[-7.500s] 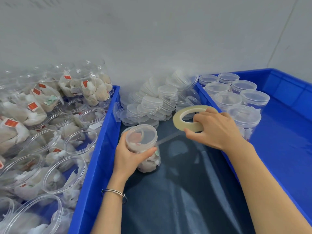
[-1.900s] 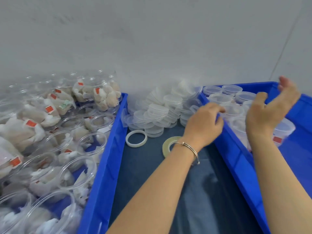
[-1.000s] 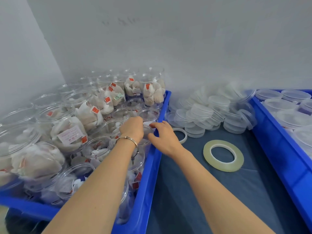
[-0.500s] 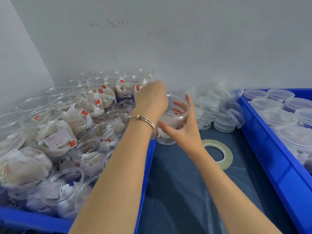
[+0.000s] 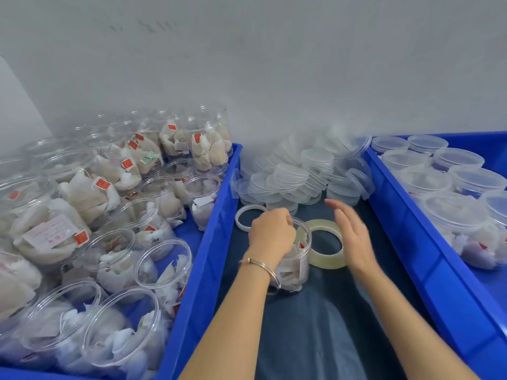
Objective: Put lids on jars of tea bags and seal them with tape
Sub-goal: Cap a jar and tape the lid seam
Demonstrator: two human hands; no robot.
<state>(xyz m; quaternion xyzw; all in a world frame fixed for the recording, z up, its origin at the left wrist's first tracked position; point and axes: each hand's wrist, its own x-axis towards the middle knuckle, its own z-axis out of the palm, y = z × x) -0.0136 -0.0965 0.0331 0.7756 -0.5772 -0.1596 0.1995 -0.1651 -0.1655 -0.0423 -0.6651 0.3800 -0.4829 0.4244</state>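
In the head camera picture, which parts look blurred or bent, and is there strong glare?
Head view: the right hand is smeared by motion; the left hand on the jar is sharper; the pile of lids looks soft; the bin edges bow from the wide lens; light is even, no harsh glare.

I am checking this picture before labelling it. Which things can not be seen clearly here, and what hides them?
Head view only:
- Open jar: near wall and left rim hidden by the left hand gripping it.
- Right hand: motion-blurred, fingertips unclear.
- Tape roll: left part seen only through the jar.
- Loose lids: pile too blurred to count.
- Left bin jars: cut off by left and bottom edges.
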